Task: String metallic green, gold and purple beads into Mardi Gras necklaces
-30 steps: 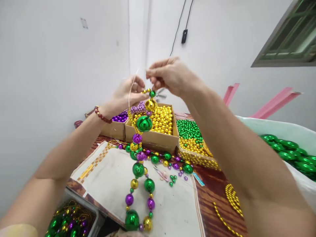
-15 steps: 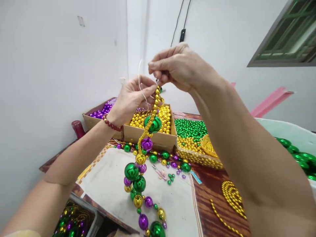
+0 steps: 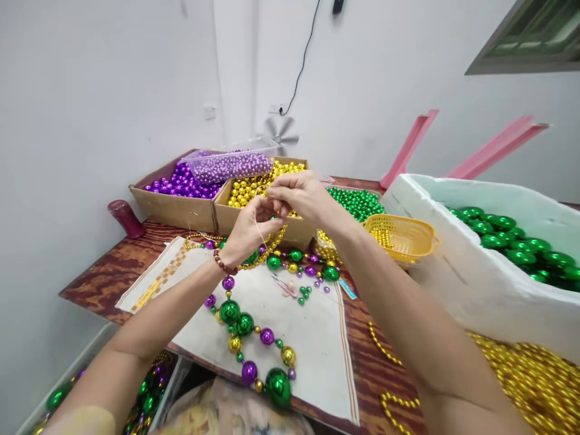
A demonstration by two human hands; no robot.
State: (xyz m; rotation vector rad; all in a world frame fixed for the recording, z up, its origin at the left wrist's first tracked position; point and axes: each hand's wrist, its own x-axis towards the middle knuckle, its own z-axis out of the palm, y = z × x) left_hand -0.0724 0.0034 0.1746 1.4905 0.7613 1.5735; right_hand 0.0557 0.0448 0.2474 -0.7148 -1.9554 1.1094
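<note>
My left hand point(image 3: 247, 232) and my right hand point(image 3: 296, 196) meet above the table, both pinched on the top of a bead necklace point(image 3: 247, 338) and its thin white string point(image 3: 259, 232). The necklace has large green, gold and purple beads. Its lower loop lies on a white cloth point(image 3: 312, 350), with the biggest green bead point(image 3: 277, 386) at the near edge. A strand of small gold beads point(image 3: 267, 248) hangs under my left hand. A red bead bracelet point(image 3: 223, 264) is on my left wrist.
Cardboard boxes of purple beads point(image 3: 179, 181), gold beads point(image 3: 249, 188) and green beads point(image 3: 356, 202) stand at the back. A yellow basket point(image 3: 401, 235) and a white foam box point(image 3: 457, 284) of large green beads sit on the right. Gold strands point(image 3: 521, 380) lie front right. A bin of necklaces point(image 3: 147, 386) is below the table edge.
Both hands have come down from in front of the wall to just above the table. The necklace, which hung in the air, now rests with its lower part on the cloth.
</note>
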